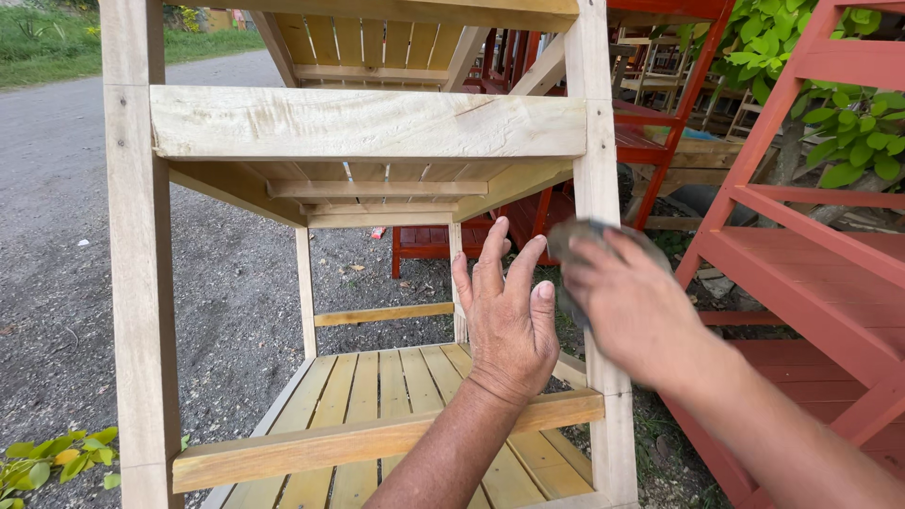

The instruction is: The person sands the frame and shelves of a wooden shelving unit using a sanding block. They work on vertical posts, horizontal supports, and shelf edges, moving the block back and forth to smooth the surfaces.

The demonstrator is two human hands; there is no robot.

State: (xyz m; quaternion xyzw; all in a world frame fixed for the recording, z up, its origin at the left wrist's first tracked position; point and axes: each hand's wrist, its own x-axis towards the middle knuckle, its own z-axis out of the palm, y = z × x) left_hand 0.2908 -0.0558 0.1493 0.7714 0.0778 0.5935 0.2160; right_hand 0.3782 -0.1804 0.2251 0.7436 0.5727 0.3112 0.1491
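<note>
Sanding pass on raw shelf post, hand blurred

Right hand (627, 302), centre-right of frame, is closed over a grey abrasive pad (583, 236) and presses it against the front right post (596, 188) of the bare wooden shelf unit (368, 123). Motion blur on that hand, so exact finger wrap is hard to read. Left hand (506, 316), centre of frame, is open, fingers spread and raised, holding nothing; whether it touches the post behind it I cannot tell.

Risks, as judgement: the pad is small and mostly hidden under the fingers, so a slip off the post edge could put knuckles onto the sharp square corner. Raw sawn timber looks splintery, especially the rough top rail across the upper centre. The empty hand sits close to the rubbing stroke and could get clipped. The unit stands on loose gravel (217, 302), so a hard push may rock it.

Materials: unit is pale unfinished softwood, square posts, flat rails, slatted lower shelf (377, 386) at bottom centre with narrow gaps. Grain and saw marks visible, matte surface. At right edge, red painted shelf units (811, 273) of similar build, smoother coated look. Green leaves upper right, paved road upper left.
</note>
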